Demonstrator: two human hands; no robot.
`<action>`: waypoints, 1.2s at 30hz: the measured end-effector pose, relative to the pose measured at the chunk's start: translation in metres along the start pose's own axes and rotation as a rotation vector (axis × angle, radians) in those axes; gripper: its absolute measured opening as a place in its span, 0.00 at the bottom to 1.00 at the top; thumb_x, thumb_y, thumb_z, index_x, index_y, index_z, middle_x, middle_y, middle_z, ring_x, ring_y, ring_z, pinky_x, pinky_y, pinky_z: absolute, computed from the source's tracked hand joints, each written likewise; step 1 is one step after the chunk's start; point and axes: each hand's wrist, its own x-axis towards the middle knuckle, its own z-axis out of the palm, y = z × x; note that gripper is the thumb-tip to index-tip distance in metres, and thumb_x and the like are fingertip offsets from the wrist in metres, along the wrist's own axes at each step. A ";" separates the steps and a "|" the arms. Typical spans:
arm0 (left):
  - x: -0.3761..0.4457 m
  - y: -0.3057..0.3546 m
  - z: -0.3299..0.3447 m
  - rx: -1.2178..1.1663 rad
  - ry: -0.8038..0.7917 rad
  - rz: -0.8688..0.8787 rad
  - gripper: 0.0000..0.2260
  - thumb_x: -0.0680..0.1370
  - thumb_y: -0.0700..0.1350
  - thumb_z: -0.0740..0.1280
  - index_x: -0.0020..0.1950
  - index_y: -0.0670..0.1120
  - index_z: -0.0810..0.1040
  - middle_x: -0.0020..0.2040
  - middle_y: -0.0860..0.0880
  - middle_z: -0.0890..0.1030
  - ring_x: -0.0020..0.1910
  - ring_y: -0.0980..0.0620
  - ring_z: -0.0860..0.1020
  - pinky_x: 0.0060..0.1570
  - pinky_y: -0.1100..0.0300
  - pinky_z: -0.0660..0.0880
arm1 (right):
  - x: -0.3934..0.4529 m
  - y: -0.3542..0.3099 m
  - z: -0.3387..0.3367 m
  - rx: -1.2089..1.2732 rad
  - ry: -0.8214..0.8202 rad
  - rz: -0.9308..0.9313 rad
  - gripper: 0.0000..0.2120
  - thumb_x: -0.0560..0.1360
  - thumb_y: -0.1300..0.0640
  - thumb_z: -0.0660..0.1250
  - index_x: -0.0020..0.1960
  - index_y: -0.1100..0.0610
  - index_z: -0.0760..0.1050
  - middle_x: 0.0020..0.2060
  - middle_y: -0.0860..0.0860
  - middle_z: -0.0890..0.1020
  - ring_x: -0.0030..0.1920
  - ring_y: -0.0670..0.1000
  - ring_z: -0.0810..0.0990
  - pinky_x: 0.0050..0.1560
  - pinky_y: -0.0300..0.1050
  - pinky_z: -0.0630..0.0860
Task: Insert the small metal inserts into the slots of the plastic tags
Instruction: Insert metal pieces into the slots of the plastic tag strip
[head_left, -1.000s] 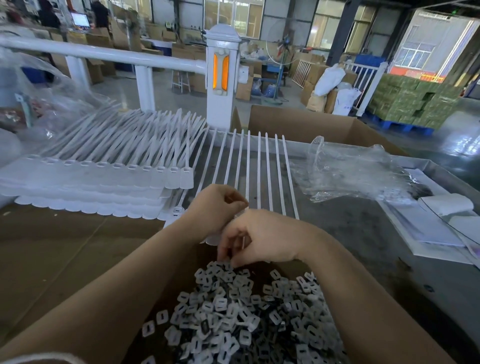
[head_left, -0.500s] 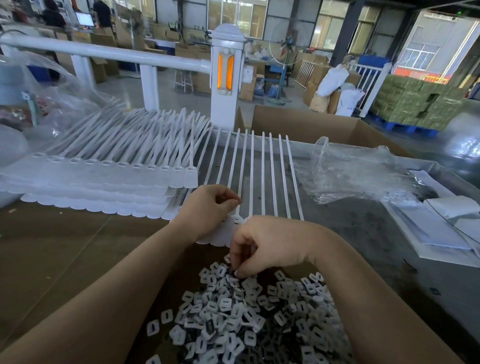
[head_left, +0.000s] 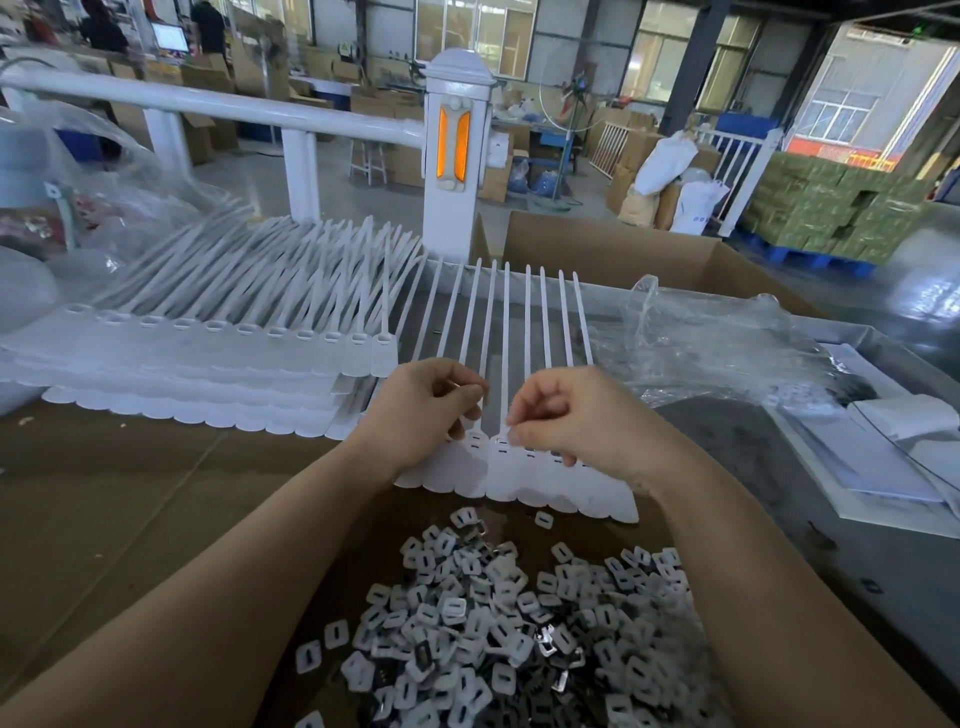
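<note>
Pinching a small insert (head_left: 511, 427), the right hand (head_left: 576, 415) meets the tag strip (head_left: 519, 478); left hand (head_left: 423, 410), at nine o'clock, pinches its edge.

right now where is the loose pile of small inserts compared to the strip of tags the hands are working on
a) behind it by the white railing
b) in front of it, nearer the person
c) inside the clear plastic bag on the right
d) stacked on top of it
b: the pile of inserts lies between the forearms, nearer the camera than the strip of tags, where the left hand and right hand are busy.
</note>
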 end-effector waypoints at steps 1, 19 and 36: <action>0.000 0.002 0.000 -0.071 -0.021 -0.033 0.05 0.80 0.42 0.67 0.48 0.49 0.82 0.36 0.52 0.84 0.29 0.56 0.78 0.31 0.66 0.73 | 0.001 0.003 -0.001 0.025 0.085 0.006 0.06 0.73 0.59 0.75 0.43 0.49 0.80 0.37 0.44 0.85 0.31 0.37 0.78 0.31 0.34 0.73; -0.003 0.008 0.007 -0.421 -0.125 -0.125 0.08 0.73 0.35 0.74 0.49 0.41 0.80 0.40 0.42 0.85 0.38 0.50 0.83 0.37 0.65 0.78 | 0.007 0.006 0.008 -0.137 0.281 -0.134 0.10 0.71 0.59 0.77 0.40 0.46 0.79 0.37 0.39 0.84 0.39 0.40 0.83 0.38 0.44 0.81; -0.005 0.008 0.014 -0.039 -0.038 0.106 0.11 0.72 0.38 0.75 0.47 0.50 0.77 0.37 0.50 0.84 0.40 0.47 0.83 0.49 0.48 0.82 | 0.010 0.011 0.009 -0.183 0.251 -0.007 0.05 0.77 0.52 0.70 0.43 0.46 0.79 0.35 0.43 0.82 0.36 0.40 0.80 0.37 0.39 0.76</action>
